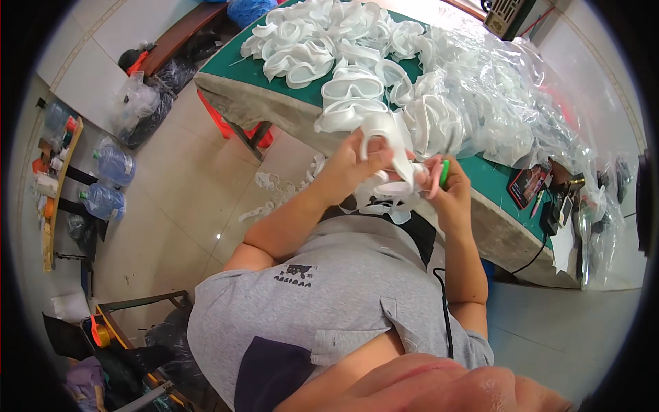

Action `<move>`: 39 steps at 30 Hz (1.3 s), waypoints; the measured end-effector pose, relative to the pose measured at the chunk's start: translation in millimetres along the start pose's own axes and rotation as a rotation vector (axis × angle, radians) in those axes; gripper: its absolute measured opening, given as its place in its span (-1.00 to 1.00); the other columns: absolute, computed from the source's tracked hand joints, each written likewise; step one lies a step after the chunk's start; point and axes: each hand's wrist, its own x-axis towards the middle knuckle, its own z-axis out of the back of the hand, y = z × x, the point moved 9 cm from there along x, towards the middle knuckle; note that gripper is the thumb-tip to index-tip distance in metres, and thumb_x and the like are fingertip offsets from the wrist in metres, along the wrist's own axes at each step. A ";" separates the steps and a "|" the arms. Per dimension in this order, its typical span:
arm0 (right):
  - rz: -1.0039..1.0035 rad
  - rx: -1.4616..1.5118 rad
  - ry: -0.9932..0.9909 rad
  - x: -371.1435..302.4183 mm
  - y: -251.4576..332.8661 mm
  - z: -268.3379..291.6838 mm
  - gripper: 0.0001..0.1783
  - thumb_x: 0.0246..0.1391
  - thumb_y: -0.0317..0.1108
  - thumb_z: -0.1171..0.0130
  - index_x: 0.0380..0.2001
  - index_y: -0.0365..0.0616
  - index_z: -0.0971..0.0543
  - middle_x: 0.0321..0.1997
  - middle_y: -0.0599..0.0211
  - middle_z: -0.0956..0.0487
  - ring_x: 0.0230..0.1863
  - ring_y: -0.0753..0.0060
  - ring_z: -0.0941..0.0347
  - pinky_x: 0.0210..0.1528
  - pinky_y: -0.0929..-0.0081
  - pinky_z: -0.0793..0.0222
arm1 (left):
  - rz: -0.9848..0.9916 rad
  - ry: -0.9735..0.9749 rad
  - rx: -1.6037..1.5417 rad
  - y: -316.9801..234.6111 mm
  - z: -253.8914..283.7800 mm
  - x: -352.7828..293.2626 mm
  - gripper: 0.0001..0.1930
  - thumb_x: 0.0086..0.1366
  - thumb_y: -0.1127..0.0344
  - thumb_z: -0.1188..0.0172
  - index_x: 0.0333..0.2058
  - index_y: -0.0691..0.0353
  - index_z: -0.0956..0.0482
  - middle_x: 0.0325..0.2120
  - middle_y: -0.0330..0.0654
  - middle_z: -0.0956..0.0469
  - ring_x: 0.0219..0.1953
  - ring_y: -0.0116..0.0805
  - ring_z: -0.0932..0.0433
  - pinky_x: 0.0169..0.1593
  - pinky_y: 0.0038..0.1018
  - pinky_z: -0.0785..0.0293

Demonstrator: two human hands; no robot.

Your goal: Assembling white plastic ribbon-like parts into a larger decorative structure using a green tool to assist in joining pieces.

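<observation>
My left hand (349,170) is closed on a soft white goggle-shaped piece (382,129), held over my lap just off the table's front edge. Close beside it, my right hand (453,199) grips a small cutting tool (435,180) with pink and green handles, apparently scissors or snips. Its blades are hard to make out near the white piece. More white loops or strips (395,211) hang below my hands against my lap. Directly beyond them, a large pile of similar white pieces (357,86) covers much of the green table top (226,65).
Clear plastic bags (498,110) of white pieces lie at the table's right. A dark red box (528,185), a pen (537,204) and a cable lie near the right corner. White scraps (274,189) litter the floor; water jugs (113,165) stand far left.
</observation>
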 end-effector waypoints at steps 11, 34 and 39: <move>0.194 -0.355 0.413 -11.2 43.1 -35.8 -0.66 -0.22 -0.55 -0.40 -0.34 -0.23 -0.48 -0.40 0.48 -0.50 -0.40 0.75 -0.31 -0.39 0.75 -0.22 | 0.185 0.493 0.262 28.9 -28.4 -12.8 -0.28 0.11 0.01 -0.32 0.13 0.28 -0.27 0.01 -0.19 -0.40 0.10 -0.38 -0.37 0.18 -0.42 -0.23; 0.141 -0.304 -0.118 -7.7 25.2 6.7 -0.77 -0.08 -0.53 -0.31 -0.32 -0.23 -0.50 -0.42 0.53 -0.47 -0.37 0.78 -0.34 -0.33 0.78 -0.27 | -0.424 -0.065 1.174 14.4 -16.0 -5.4 -0.71 0.26 0.21 -0.20 -0.21 0.35 -0.58 -0.22 -0.22 -0.56 -0.21 -0.58 -0.46 -0.11 -0.52 -0.39; 0.322 -0.258 -0.210 -9.8 49.9 15.9 -0.74 -0.02 -0.54 -0.20 -0.20 -0.32 -0.53 -0.43 0.40 -0.54 -0.39 0.69 -0.46 -0.34 0.75 -0.34 | 0.124 -0.119 0.079 54.7 5.7 3.5 -0.77 0.29 0.28 -0.17 -0.22 0.35 -0.61 -0.36 -0.28 -0.61 -0.37 -0.62 -0.49 -0.26 -0.62 -0.44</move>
